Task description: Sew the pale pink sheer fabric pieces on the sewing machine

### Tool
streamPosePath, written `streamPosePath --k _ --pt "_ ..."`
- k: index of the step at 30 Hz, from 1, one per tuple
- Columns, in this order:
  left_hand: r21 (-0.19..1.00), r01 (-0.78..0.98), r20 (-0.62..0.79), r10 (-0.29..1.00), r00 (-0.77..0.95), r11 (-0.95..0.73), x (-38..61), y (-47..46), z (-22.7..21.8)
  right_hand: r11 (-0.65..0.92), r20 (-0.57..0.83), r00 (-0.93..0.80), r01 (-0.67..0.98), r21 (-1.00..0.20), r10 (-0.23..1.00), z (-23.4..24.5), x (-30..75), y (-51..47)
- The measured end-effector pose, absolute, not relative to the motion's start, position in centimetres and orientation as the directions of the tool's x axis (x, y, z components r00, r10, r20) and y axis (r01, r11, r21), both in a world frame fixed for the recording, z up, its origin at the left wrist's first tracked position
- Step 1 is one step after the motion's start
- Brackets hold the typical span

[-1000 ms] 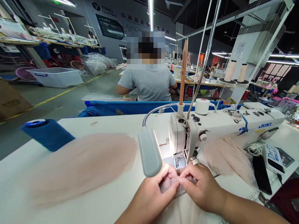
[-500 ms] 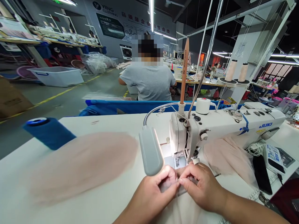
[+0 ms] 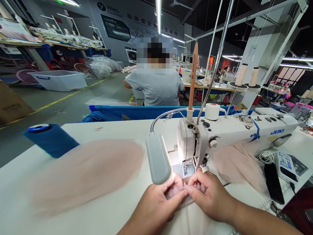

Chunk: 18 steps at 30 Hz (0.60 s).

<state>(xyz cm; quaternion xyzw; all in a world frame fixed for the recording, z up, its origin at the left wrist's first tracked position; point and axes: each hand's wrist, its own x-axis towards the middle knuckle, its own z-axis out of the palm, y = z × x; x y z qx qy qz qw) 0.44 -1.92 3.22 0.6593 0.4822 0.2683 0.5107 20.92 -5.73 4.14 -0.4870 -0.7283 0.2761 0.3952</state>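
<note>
My left hand [image 3: 163, 199] and my right hand [image 3: 212, 194] meet just in front of the needle area of a white sewing machine [image 3: 187, 140]. Both pinch a sheer pale pink fabric [image 3: 189, 213], thumbs and fingertips nearly touching. The fabric hangs down toward me from between the hands, and part of it is hidden behind the fingers. A grey lamp head [image 3: 158, 160] hangs right above my left hand. Another sheer pink piece [image 3: 93, 173] lies flat on the table at the left. More pink fabric [image 3: 241, 166] is bunched under the machine arm at the right.
A blue thread cone [image 3: 51, 140] lies at the table's left edge. A black phone [image 3: 274, 182] and a white control box [image 3: 287, 166] rest at the right. An orange pencil [image 3: 193, 78] stands upright on the machine. Beyond the table a person in a grey shirt [image 3: 155, 86] sits facing away.
My left hand has shifted slightly, its fingers closing a little nearer to the right hand's fingertips. The right hand and the fabric pieces look almost the same.
</note>
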Motion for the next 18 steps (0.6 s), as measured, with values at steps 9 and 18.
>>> streamPosePath --k 9,18 --pt "0.908 0.4 -0.049 0.918 0.393 -0.123 0.8 -2.2 4.4 0.429 0.372 -0.217 0.527 -0.734 0.903 3.6 21.1 -5.9" --pt "0.916 0.398 -0.124 0.906 0.406 -0.054 0.9 -2.1 4.3 0.41 0.346 -0.22 0.494 -0.767 0.912 3.7 20.9 -6.0"
